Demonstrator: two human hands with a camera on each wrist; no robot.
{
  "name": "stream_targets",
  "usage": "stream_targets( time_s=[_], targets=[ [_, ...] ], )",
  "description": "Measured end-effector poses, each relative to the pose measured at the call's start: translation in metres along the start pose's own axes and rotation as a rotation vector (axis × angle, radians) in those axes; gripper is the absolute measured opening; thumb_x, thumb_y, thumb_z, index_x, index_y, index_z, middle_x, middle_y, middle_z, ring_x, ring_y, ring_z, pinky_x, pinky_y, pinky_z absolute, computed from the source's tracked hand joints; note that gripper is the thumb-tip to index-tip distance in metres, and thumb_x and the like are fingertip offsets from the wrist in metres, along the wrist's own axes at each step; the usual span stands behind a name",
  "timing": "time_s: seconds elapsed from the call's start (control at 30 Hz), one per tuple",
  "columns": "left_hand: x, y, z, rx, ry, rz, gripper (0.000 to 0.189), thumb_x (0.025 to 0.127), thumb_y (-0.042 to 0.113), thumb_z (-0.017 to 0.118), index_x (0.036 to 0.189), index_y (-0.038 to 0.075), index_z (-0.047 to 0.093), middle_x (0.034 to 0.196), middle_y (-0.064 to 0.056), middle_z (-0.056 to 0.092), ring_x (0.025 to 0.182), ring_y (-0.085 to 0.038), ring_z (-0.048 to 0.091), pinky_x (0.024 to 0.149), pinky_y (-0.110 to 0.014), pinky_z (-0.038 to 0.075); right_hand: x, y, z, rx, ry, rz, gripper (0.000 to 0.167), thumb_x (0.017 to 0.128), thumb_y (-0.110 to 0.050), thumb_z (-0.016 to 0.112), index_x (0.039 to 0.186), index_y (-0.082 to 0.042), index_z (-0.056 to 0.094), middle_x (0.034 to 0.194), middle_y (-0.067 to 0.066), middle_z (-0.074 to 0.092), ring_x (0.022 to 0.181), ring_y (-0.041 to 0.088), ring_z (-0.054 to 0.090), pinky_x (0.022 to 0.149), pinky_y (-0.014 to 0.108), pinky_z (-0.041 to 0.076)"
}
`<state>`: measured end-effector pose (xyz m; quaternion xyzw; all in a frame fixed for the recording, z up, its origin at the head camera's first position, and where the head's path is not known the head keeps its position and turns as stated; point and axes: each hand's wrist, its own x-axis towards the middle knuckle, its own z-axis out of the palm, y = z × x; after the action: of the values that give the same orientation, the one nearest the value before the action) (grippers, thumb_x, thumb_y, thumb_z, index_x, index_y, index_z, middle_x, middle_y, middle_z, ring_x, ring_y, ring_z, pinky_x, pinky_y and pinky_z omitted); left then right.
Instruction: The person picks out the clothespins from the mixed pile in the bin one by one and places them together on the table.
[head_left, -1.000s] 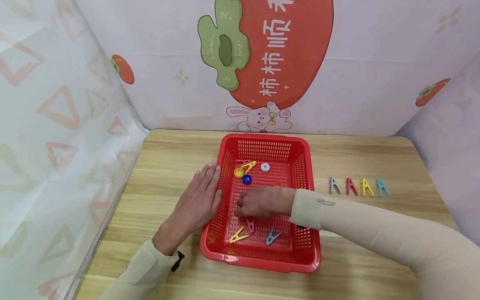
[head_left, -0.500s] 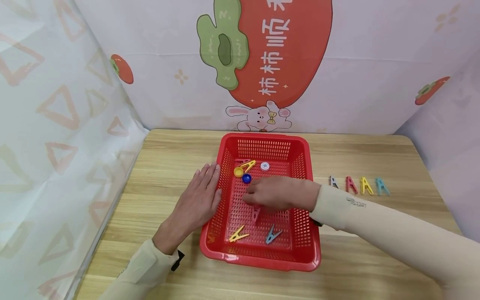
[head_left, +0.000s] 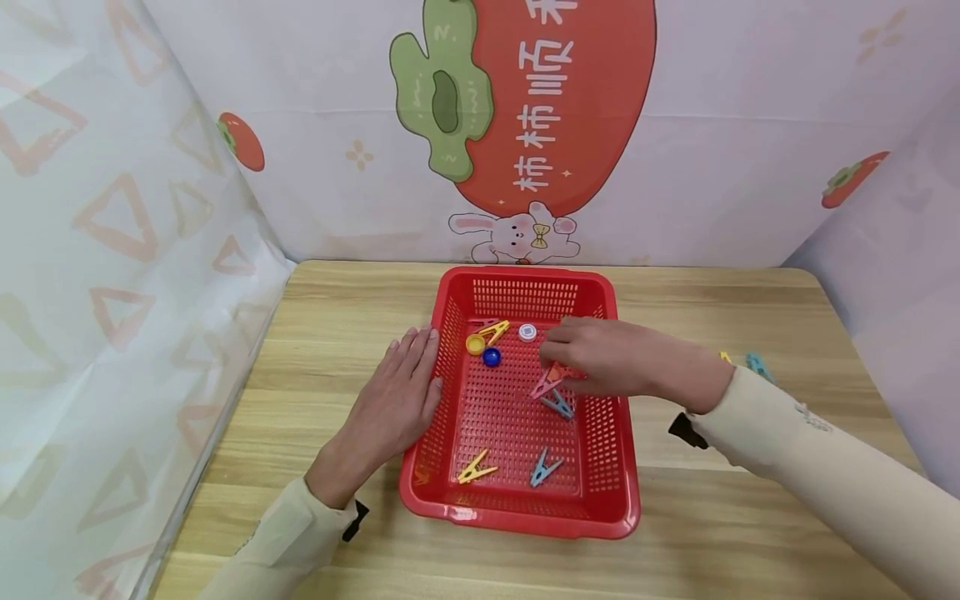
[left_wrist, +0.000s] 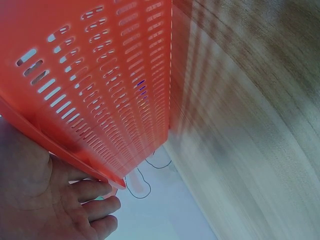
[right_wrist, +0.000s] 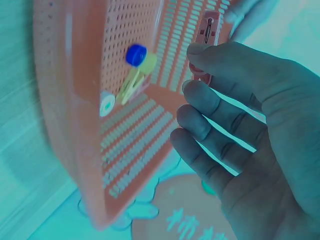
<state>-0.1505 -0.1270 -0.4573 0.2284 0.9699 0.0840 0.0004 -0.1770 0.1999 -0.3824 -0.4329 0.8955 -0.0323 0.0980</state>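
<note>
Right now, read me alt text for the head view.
A right hand pinches a pink plastic clothespin over a red perforated plastic basket holding yellow and blue plastic clothespins and round plastic caps. The left hand rests along the basket's left side.

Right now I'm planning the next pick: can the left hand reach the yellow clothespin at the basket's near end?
Probably yes, over the rim: the left hand is outside the red basket, whose wall blocks the straight way; nothing lies over the yellow clothespin.

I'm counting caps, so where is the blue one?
In the head view, the blue cap lies inside the red basket, left of centre in the far half, just right of the yellow cap.
</note>
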Motion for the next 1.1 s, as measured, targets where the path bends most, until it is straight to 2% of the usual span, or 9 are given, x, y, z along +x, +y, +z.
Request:
stream_targets(
  time_s=[0.23, 0.4, 0.63, 0.93, 1.1],
  targets=[
    [0.000, 0.000, -0.001, -0.006, 0.008, 0.003, 0.075, 0.110, 0.030, 0.057, 0.172, 0.001, 0.026, 0.179, -0.019, 0.028, 0.168, -0.039, 0.025, 0.137, -0.055, 0.022, -0.028, 0.013, -0.002, 0.014, 0.149, 0.044, 0.041, 0.083, -0.027, 0.096, 0.118, -0.014, 0.078, 0.114, 0.004, 0.078, 0.104, 0.020, 0.070, 0.088, 0.039, 0.068],
    [0.000, 0.000, 0.000, -0.013, 0.007, 0.004, 0.075, 0.110, 0.029, 0.057, 0.172, 0.001, 0.026, 0.179, -0.019, 0.029, 0.168, -0.039, 0.024, 0.137, -0.055, 0.021, -0.049, 0.021, 0.001, 0.026, 0.244, 0.082, 0.037, 0.081, -0.021, 0.097, 0.114, -0.014, 0.080, 0.110, 0.003, 0.077, 0.103, 0.018, 0.071, 0.086, 0.039, 0.069],
    [0.001, -0.001, 0.000, -0.013, 0.009, 0.003, 0.076, 0.109, 0.029, 0.058, 0.172, 0.000, 0.026, 0.179, -0.020, 0.030, 0.168, -0.040, 0.024, 0.137, -0.056, 0.022, -0.079, 0.034, 0.014, 0.030, 0.315, 0.163, 0.031, 0.082, -0.021, 0.096, 0.109, -0.018, 0.080, 0.102, -0.004, 0.075, 0.091, 0.010, 0.066, 0.074, 0.032, 0.065],
    [0.002, -0.001, -0.001, -0.013, -0.008, -0.002, 0.076, 0.110, 0.030, 0.056, 0.173, 0.002, 0.024, 0.180, -0.018, 0.027, 0.169, -0.039, 0.023, 0.138, -0.055, 0.020, -0.115, 0.045, 0.039, 0.052, 0.382, 0.278, 0.027, 0.081, -0.023, 0.096, 0.102, -0.019, 0.079, 0.092, -0.011, 0.070, 0.076, 0.000, 0.054, 0.062, 0.022, 0.054],
    [0.003, -0.002, -0.002, -0.011, -0.018, -0.002, 0.076, 0.111, 0.031, 0.053, 0.173, 0.003, 0.021, 0.181, -0.018, 0.026, 0.170, -0.037, 0.020, 0.138, -0.054, 0.019, -0.126, 0.046, 0.055, 0.060, 0.391, 0.354, 0.028, 0.082, -0.026, 0.096, 0.101, -0.016, 0.078, 0.085, -0.012, 0.068, 0.074, 0.001, 0.055, 0.062, 0.023, 0.051]
  ],
)
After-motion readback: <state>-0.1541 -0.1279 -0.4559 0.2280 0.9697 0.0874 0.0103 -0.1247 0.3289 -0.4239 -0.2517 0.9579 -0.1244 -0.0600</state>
